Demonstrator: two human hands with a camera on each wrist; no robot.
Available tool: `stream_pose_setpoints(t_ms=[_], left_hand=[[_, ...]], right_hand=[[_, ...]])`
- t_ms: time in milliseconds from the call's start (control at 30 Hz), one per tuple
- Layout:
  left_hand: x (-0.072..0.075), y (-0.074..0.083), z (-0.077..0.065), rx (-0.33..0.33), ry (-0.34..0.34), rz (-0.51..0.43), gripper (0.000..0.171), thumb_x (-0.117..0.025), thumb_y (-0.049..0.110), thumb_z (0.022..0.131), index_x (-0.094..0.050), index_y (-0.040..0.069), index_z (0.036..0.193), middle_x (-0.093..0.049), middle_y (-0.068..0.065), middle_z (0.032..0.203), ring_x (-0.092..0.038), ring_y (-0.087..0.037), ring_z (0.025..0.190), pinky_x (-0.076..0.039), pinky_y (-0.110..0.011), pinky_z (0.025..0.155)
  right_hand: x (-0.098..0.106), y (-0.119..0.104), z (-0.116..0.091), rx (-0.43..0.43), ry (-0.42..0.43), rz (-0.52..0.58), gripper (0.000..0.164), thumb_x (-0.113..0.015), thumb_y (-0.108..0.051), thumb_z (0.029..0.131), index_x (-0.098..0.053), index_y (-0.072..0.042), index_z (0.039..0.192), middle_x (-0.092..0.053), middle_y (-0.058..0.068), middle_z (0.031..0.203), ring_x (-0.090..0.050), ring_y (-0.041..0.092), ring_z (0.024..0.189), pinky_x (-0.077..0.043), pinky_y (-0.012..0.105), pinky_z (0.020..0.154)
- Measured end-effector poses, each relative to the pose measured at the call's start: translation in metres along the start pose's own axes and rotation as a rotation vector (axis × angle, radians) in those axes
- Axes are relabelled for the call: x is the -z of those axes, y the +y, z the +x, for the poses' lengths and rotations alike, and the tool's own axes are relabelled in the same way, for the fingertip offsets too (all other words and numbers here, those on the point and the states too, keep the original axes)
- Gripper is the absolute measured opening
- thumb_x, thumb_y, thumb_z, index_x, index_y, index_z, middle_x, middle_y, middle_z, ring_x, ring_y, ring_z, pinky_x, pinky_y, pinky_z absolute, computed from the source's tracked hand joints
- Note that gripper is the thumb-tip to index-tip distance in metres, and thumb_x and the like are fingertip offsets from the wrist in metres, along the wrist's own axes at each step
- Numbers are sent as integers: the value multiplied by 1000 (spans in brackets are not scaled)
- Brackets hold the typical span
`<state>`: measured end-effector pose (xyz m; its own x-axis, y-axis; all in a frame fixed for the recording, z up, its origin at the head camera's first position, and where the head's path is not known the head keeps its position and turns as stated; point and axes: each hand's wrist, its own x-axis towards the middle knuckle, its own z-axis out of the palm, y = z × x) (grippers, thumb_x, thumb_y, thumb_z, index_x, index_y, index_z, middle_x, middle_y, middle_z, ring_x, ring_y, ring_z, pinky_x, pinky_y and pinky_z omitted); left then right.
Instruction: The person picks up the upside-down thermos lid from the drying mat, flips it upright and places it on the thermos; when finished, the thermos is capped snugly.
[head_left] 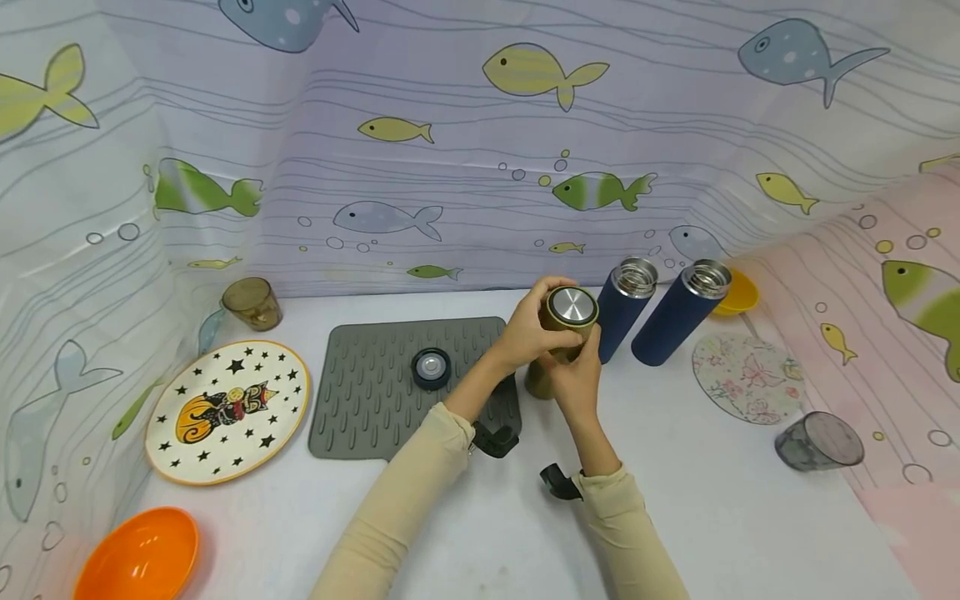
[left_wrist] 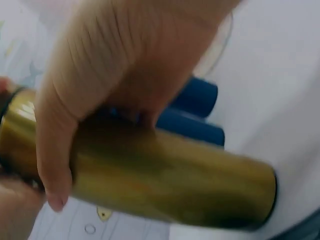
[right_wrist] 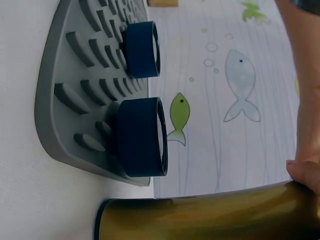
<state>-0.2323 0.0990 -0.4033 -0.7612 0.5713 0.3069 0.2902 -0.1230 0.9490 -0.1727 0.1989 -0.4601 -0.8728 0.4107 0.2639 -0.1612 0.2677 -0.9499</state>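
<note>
A gold thermos bottle (left_wrist: 190,180) stands on the table at the right edge of the grey mat, its lid (head_left: 572,306) topped with a shiny metal disc. Around that lid curl the fingers of my left hand (head_left: 528,329). Just below, my right hand (head_left: 577,379) grips the bottle's body, thumb and fingers wrapped around it. Two dark blue thermos bottles, the near one (head_left: 626,308) and a second (head_left: 678,317), stand to the right with open metal mouths. Two blue lids, one close (right_wrist: 140,137) and one farther (right_wrist: 141,50), sit on the mat; the left forearm hides one in the head view.
The grey ridged mat (head_left: 360,400) lies left of the bottle. Further left are a cat-patterned plate (head_left: 277,425), a brown cup (head_left: 253,304) and an orange bowl (head_left: 142,554). On the right are a floral round board (head_left: 746,379), a grey cup (head_left: 817,442) and a yellow bowl (head_left: 738,292).
</note>
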Motion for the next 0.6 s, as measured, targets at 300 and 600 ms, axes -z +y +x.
stream_pose_setpoints(t_ms=[300, 600], left_hand=[[-2, -2, 2, 22, 8, 86, 85, -76, 10, 79, -29, 8, 151, -40, -18, 148, -49, -31, 129, -45, -41, 107], [4, -5, -1, -17, 28, 73, 84, -75, 11, 80, -30, 6, 151, -41, -16, 149, -41, -29, 135, -34, -45, 115]], right_hand=[[0, 0, 0, -1, -15, 21, 62, -71, 6, 81, -41, -3, 134, -58, 22, 128, -58, 34, 118, -46, 48, 98], [1, -30, -7, -4, -19, 4, 63, -71, 7, 81, -38, 7, 135, -55, 30, 128, -56, 42, 117, -45, 51, 99]])
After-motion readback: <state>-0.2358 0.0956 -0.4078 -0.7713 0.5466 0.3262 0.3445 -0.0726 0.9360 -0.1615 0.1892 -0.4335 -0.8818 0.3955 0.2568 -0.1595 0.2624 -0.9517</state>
